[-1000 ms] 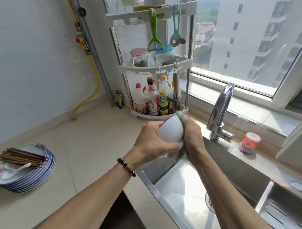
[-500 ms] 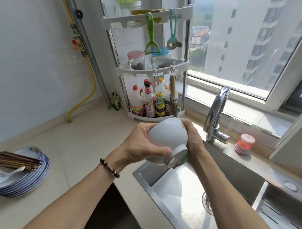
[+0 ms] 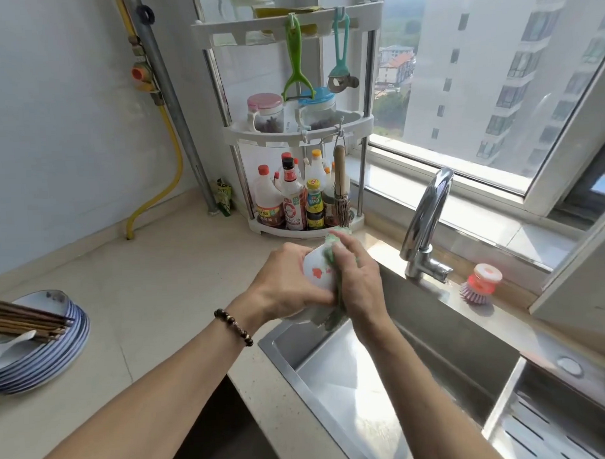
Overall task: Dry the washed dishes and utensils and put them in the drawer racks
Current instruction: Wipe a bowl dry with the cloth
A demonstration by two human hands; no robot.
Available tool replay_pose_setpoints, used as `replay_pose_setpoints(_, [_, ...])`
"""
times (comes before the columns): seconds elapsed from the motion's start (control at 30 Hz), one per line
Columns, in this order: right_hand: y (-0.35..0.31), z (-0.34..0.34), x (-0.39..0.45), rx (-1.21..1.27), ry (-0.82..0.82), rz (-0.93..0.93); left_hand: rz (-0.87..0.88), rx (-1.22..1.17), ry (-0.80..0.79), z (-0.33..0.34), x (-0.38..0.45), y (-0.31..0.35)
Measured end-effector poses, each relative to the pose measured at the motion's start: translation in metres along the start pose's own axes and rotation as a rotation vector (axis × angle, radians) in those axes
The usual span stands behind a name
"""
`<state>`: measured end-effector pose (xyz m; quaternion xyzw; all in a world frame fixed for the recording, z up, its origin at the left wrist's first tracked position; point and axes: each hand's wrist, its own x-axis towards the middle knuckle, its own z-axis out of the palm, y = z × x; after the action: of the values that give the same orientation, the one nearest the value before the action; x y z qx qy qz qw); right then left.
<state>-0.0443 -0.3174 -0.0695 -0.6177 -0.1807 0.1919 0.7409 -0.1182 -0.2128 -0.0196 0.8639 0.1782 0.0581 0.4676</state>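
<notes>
My left hand [image 3: 285, 284] grips a white bowl [image 3: 317, 272] with red flower marks, held over the near-left corner of the steel sink [image 3: 337, 372]. A green cloth [image 3: 333, 259] lies against the bowl's right side, pressed there by my right hand [image 3: 359, 279], whose fingers curl over it. Most of the bowl is hidden by both hands. At the far left of the counter a stack of blue-rimmed plates [image 3: 58, 344] carries several dark wooden chopsticks [image 3: 26, 319] and a white spoon [image 3: 10, 346].
A curved steel tap [image 3: 427, 221] rises behind the sink, with a red dish brush [image 3: 481, 283] on the ledge to its right. A white corner rack [image 3: 301, 133] holds sauce bottles, jars and hanging peelers. A dark opening [image 3: 215, 435] lies under the counter edge between my arms.
The bowl has been turned in my left hand, and my right hand with the green cloth has moved from behind it onto its right side.
</notes>
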Motion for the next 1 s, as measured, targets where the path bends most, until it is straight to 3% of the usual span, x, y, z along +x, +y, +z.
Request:
replay_pose_setpoints(0.07, [-0.008, -0.007, 0.009, 0.192, 0.035, 0.163, -0.001, -0.042, 0.041, 0.003, -0.002, 0.000])
replay_pose_setpoints(0.1, [-0.010, -0.007, 0.009, 0.180, 0.047, 0.151, -0.008, -0.071, 0.052, 0.003, -0.001, 0.000])
replay_pose_setpoints(0.2, [-0.004, 0.004, 0.001, -0.157, 0.027, -0.129, -0.004, -0.119, 0.077, 0.002, 0.004, -0.002])
replay_pose_setpoints(0.27, [0.002, 0.006, 0.000, -0.261, 0.008, -0.190, 0.004, -0.085, 0.080, 0.005, 0.003, -0.002])
replay_pose_setpoints(0.33, [-0.006, 0.000, 0.006, 0.023, -0.021, -0.020, 0.033, -0.042, 0.069, 0.008, -0.003, -0.002])
replay_pose_setpoints(0.4, [-0.007, -0.007, 0.014, 0.109, -0.048, 0.049, 0.033, -0.045, 0.059, 0.008, -0.007, -0.004])
replay_pose_setpoints(0.5, [-0.002, -0.003, 0.008, -0.206, -0.095, -0.193, 0.039, -0.056, 0.070, 0.000, -0.006, -0.006])
replay_pose_setpoints(0.57, [0.004, -0.001, 0.006, -0.244, -0.134, -0.241, 0.051, 0.000, 0.051, -0.001, -0.005, -0.004])
replay_pose_setpoints(0.67, [-0.005, -0.007, 0.012, 0.022, -0.109, -0.083, 0.073, 0.004, 0.014, -0.003, -0.010, 0.003])
replay_pose_setpoints(0.83, [-0.014, -0.022, 0.017, 0.306, -0.214, 0.321, 0.080, -0.202, -0.063, -0.015, -0.017, 0.011])
replay_pose_setpoints(0.9, [-0.010, -0.027, 0.016, 0.312, -0.159, 0.354, 0.086, -0.213, -0.122, -0.018, -0.018, 0.009])
replay_pose_setpoints(1.0, [-0.015, -0.028, 0.018, 0.188, -0.126, 0.240, -0.007, -0.216, -0.292, -0.027, -0.016, 0.010])
